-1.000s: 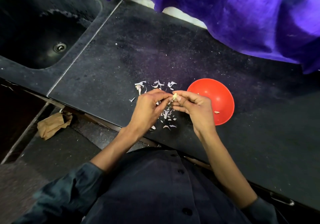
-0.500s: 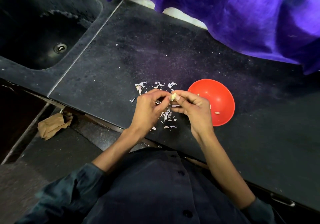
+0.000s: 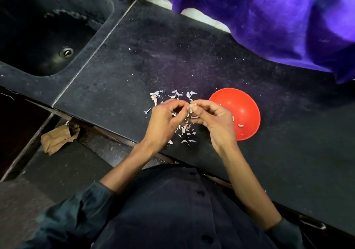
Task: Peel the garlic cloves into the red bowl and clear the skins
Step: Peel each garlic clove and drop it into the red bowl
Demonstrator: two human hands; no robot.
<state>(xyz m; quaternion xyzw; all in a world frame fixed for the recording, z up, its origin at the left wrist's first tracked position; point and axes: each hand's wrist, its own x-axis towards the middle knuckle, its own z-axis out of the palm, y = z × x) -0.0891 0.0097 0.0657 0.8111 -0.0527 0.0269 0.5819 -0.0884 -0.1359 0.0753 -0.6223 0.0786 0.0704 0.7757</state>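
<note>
Garlic clove [image 3: 191, 108] pinched at both fingertip grips, above counter [image 3: 119, 71], just left of red bowl [image 3: 242, 112]. Change over last second: almost none; hands hold same pose, left hand [image 3: 165, 120] thumb shifted slightly against clove. Judgement: peeling of this clove still underway, not ready to drop. Right hand [image 3: 213, 120] closed on clove; left fingers closed on it too, picking at skin. Skins [image 3: 185, 131]: thin, papery, curled white-pink flakes scattered below and beyond grip. Bowl smooth, glossy, round; few pale cloves inside. Counter dark, speckled, matte.
</note>
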